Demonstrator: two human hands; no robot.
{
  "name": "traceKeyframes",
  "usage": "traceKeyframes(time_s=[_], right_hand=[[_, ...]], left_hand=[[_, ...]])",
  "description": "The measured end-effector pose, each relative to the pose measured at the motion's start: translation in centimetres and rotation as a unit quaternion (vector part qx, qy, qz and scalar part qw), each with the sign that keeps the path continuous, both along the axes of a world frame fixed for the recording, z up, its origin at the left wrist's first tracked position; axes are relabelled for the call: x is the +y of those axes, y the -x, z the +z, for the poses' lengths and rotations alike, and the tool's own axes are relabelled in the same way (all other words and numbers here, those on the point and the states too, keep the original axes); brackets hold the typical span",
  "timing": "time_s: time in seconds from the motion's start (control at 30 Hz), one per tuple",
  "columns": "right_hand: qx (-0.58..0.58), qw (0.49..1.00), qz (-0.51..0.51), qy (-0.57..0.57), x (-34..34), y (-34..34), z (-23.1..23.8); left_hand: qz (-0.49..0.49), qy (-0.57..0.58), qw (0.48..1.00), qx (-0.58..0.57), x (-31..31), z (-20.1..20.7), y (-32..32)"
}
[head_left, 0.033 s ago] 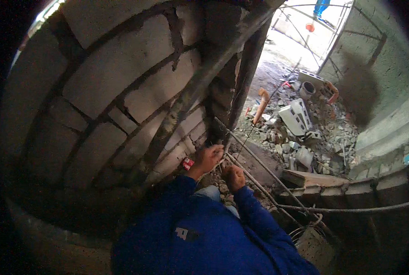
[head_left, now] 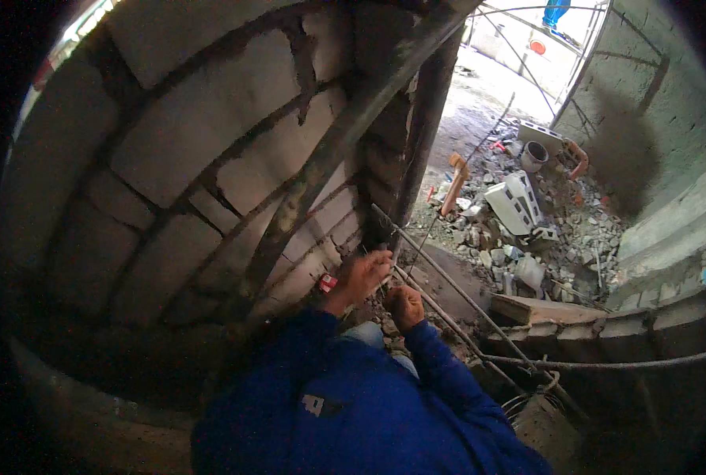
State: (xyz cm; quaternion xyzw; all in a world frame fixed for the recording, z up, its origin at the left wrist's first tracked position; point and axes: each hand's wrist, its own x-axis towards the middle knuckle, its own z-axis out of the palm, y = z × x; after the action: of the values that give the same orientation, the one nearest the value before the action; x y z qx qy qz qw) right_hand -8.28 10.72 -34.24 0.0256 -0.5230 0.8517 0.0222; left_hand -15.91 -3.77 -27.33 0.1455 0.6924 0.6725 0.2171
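Observation:
My left hand (head_left: 362, 279) is beside the near ends of the metal rods, its fingers bent together; what they grip is too small to make out. Close by on its right, my right hand (head_left: 404, 307) is closed in a fist around a thin dark wire (head_left: 425, 240), which runs up and away toward the rubble. Two long metal rods (head_left: 452, 273) slant from beside the hands down to the right. A small red and white pack (head_left: 327, 283) lies left of my left hand, by the wall.
A block wall (head_left: 210, 142) rises on the left, crossed by a slanting beam (head_left: 321, 166). Ahead right lies rubble (head_left: 480, 237) with a hammer-like wooden tool (head_left: 453, 184), hollow blocks (head_left: 514, 204) and a round container (head_left: 534, 156). A wooden board (head_left: 547, 309) and coiled wire (head_left: 519, 405) are nearer.
The view has shifted slightly. My left hand's fingers have moved a little; both hands stay beside the rods.

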Motion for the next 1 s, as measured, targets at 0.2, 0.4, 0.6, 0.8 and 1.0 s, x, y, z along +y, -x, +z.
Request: traceKeyframes(time_s=[0.2, 0.4, 0.6, 0.8, 1.0], right_hand=[[0.027, 0.995, 0.094, -0.022, -1.3, 2.5, -2.5], [-0.006, 0.980, 0.097, -0.174, -0.6, 2.5, -1.9], [0.066, 0.886, 0.114, -0.444, 0.7, 0.9, -3.4], [0.144, 0.781, 0.080, -0.602, 0.9, -0.5, -5.5], [0.049, 0.859, 0.123, -0.495, 3.9, -2.0, -6.5]], left_hand=[[0.055, 0.111, 0.969, 0.213, 2.4, 5.4, -3.1], [0.099, 0.153, 0.944, 0.276, 1.7, 3.2, -2.2], [0.153, 0.108, 0.942, 0.280, 0.2, 2.4, -0.7], [0.229, 0.124, 0.951, 0.166, -2.2, 1.4, 2.4], [0.182, -0.184, 0.965, -0.054, -4.4, -1.6, 7.1]])
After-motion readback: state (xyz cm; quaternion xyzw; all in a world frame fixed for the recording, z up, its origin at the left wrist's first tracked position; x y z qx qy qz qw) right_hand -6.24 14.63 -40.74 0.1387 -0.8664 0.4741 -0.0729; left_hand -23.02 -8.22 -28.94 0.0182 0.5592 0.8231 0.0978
